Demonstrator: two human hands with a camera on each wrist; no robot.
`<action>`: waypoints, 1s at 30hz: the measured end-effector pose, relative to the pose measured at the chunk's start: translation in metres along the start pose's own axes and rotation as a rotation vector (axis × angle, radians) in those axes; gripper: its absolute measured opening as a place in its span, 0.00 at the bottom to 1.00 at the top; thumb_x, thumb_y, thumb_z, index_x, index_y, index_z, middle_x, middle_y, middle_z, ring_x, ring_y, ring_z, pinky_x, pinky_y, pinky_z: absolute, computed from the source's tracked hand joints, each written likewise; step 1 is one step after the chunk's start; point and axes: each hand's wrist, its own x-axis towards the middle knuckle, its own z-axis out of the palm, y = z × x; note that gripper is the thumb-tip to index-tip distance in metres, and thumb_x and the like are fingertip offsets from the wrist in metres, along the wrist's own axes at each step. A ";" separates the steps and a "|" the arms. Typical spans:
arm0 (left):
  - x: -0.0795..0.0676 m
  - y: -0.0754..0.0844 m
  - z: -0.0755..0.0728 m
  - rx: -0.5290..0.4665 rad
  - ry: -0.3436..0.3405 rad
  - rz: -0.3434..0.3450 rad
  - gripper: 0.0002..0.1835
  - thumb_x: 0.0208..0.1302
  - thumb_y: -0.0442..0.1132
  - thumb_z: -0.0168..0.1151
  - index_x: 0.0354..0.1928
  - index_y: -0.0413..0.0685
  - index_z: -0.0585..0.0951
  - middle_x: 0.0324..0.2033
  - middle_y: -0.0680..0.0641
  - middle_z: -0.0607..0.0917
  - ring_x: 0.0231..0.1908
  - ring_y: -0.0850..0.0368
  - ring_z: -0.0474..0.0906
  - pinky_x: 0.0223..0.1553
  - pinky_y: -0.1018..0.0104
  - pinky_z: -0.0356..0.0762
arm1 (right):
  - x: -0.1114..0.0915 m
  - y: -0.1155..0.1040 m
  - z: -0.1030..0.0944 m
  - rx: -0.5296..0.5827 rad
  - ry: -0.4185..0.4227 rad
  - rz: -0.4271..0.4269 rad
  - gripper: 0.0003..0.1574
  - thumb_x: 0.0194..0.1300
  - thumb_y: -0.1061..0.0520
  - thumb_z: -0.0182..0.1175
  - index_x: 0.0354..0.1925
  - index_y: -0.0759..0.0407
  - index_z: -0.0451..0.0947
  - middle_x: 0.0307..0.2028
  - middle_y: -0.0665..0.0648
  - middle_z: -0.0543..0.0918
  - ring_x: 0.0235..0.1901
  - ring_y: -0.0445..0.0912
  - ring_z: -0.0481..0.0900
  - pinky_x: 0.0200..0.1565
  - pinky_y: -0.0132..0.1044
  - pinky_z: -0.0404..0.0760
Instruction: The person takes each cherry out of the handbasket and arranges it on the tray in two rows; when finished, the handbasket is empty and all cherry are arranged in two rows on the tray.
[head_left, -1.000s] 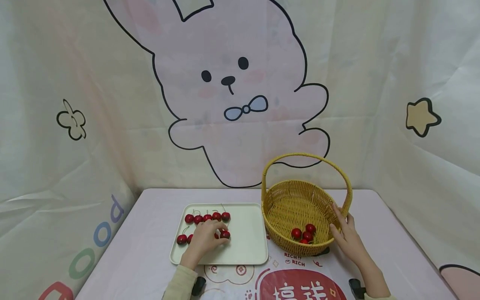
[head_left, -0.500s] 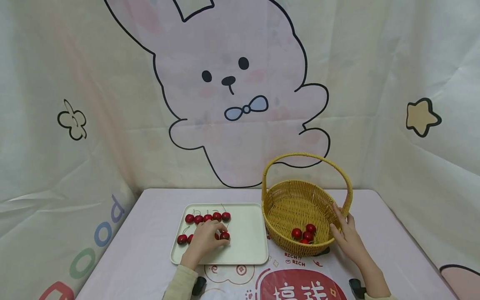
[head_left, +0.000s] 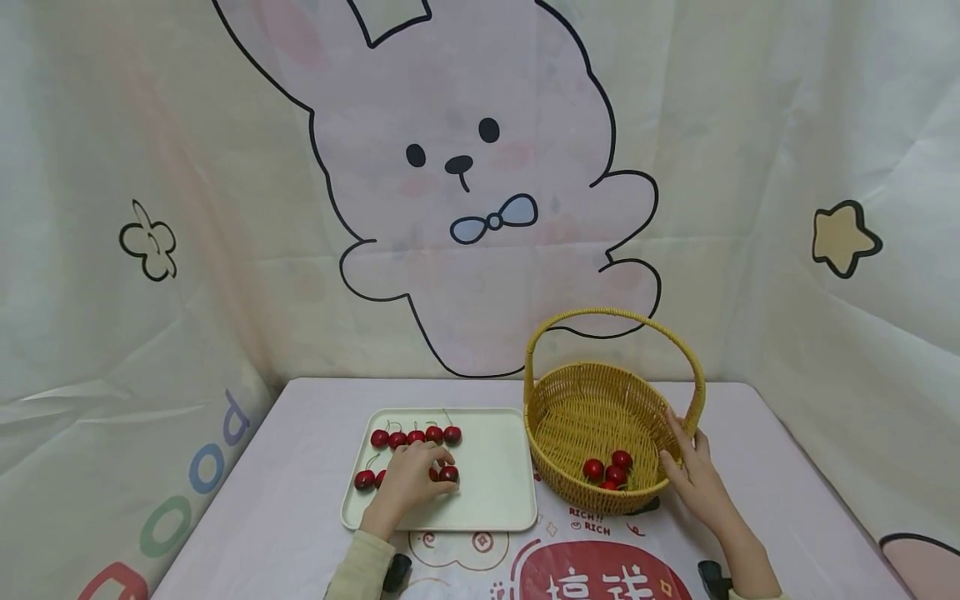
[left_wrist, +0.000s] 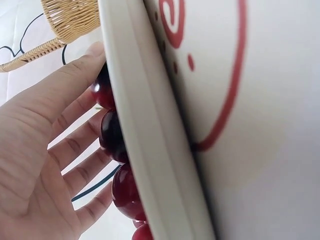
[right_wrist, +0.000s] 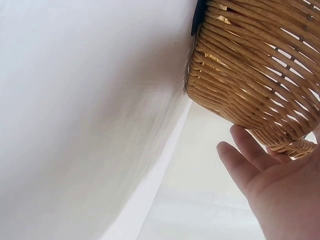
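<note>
My left hand (head_left: 411, 479) is over the cream tray (head_left: 495, 467), with thumb and index finger around the end cherry (head_left: 448, 473) of the front row. In the left wrist view, the thumb lies against that cherry (left_wrist: 103, 94), and the other fingers spread behind the row. More dark red cherries line the back row (head_left: 416, 437); my hand hides part of the front row. At the right, my right hand (head_left: 699, 479) holds the side of a yellow wicker basket (head_left: 562, 417). Several cherries (head_left: 615, 473) lie inside it. The right wrist view shows fingertips (right_wrist: 240, 132) against the weave.
A tall arched handle (head_left: 615, 313) rises over the basket, which stands close beside the tray's right edge. The table (head_left: 315, 417) has a pale cover with a red printed patch (head_left: 600, 575) in front. A cartoon-printed cloth (head_left: 480, 275) hangs behind.
The head view has shifted very slightly. Both hands keep their places, and the cherry by my left fingertips has barely moved.
</note>
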 end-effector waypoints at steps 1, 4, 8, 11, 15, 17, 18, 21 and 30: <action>0.000 0.000 0.000 -0.002 0.000 -0.002 0.19 0.39 0.55 0.75 0.34 0.58 0.83 0.27 0.58 0.80 0.31 0.63 0.72 0.39 0.58 0.67 | 0.000 0.000 0.000 0.000 0.002 -0.001 0.41 0.68 0.55 0.50 0.73 0.50 0.42 0.64 0.77 0.47 0.53 0.79 0.61 0.41 0.76 0.64; 0.000 -0.001 0.000 -0.004 0.003 0.003 0.19 0.39 0.55 0.75 0.35 0.58 0.83 0.28 0.58 0.81 0.32 0.63 0.72 0.40 0.58 0.67 | -0.001 -0.001 0.000 0.004 0.008 -0.008 0.41 0.68 0.56 0.50 0.73 0.51 0.43 0.64 0.77 0.48 0.52 0.79 0.62 0.40 0.76 0.65; 0.000 -0.001 -0.001 -0.004 0.005 0.015 0.20 0.39 0.55 0.74 0.36 0.59 0.83 0.30 0.59 0.82 0.34 0.63 0.73 0.41 0.58 0.67 | -0.001 -0.001 0.000 0.002 0.015 -0.012 0.41 0.68 0.56 0.50 0.72 0.51 0.43 0.64 0.77 0.48 0.52 0.79 0.62 0.40 0.76 0.65; 0.001 0.000 -0.003 -0.016 0.003 0.017 0.19 0.40 0.55 0.74 0.36 0.59 0.83 0.31 0.59 0.82 0.34 0.63 0.74 0.42 0.57 0.67 | -0.001 -0.001 0.000 0.002 0.015 -0.011 0.41 0.68 0.56 0.50 0.73 0.50 0.43 0.64 0.77 0.48 0.53 0.79 0.62 0.41 0.76 0.65; 0.002 0.003 -0.006 -0.053 -0.001 0.017 0.18 0.42 0.54 0.73 0.37 0.59 0.84 0.34 0.59 0.83 0.34 0.62 0.75 0.43 0.56 0.68 | -0.001 -0.001 0.000 0.002 0.018 -0.017 0.41 0.68 0.56 0.50 0.73 0.50 0.43 0.64 0.76 0.49 0.53 0.79 0.62 0.41 0.76 0.64; 0.003 0.006 -0.008 -0.081 -0.002 0.017 0.17 0.43 0.53 0.73 0.37 0.59 0.84 0.35 0.59 0.84 0.36 0.61 0.76 0.44 0.55 0.68 | -0.001 -0.001 0.000 0.001 0.019 -0.019 0.41 0.68 0.56 0.50 0.73 0.51 0.43 0.64 0.76 0.49 0.53 0.78 0.62 0.41 0.76 0.65; 0.004 0.007 -0.009 -0.091 -0.004 0.021 0.17 0.44 0.53 0.73 0.37 0.59 0.84 0.36 0.59 0.84 0.38 0.60 0.76 0.44 0.55 0.68 | -0.001 -0.001 0.000 0.001 0.020 -0.019 0.41 0.68 0.56 0.50 0.73 0.51 0.43 0.64 0.76 0.49 0.53 0.78 0.62 0.41 0.76 0.65; 0.005 0.013 -0.013 -0.125 -0.005 0.028 0.16 0.45 0.52 0.73 0.38 0.60 0.84 0.37 0.60 0.84 0.42 0.59 0.77 0.45 0.55 0.69 | -0.001 -0.002 -0.001 -0.001 0.018 -0.017 0.41 0.68 0.56 0.50 0.73 0.50 0.43 0.64 0.76 0.49 0.52 0.79 0.62 0.41 0.76 0.65; 0.012 0.031 -0.017 -0.218 0.032 0.131 0.14 0.48 0.48 0.71 0.38 0.56 0.84 0.36 0.58 0.84 0.40 0.59 0.78 0.44 0.57 0.73 | -0.001 0.002 0.002 -0.007 0.014 0.002 0.41 0.68 0.55 0.49 0.73 0.48 0.42 0.64 0.75 0.48 0.54 0.79 0.61 0.42 0.76 0.63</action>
